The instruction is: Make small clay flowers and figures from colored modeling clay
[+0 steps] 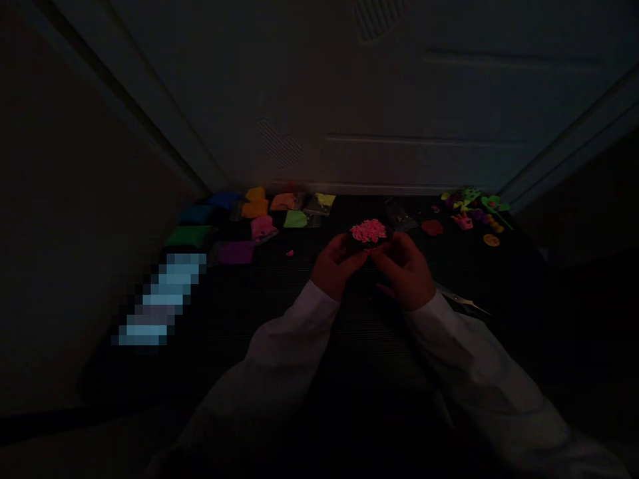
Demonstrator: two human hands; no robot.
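The scene is very dark. Both of my hands meet over a dark mat and hold a small round dark piece topped with pink clay bits (368,231). My left hand (335,265) curls around its left side. My right hand (407,269) closes on its right side, fingers pinched at the piece. Both arms wear white sleeves. A tiny pink scrap (289,253) lies on the mat to the left of my hands.
Coloured clay packets (239,219) in blue, green, orange, pink, purple and yellow lie at the back left. Small finished clay figures (472,209) sit at the back right, with a red lump (432,227) nearby. Scissors (462,303) lie beside my right wrist. A pale door stands behind.
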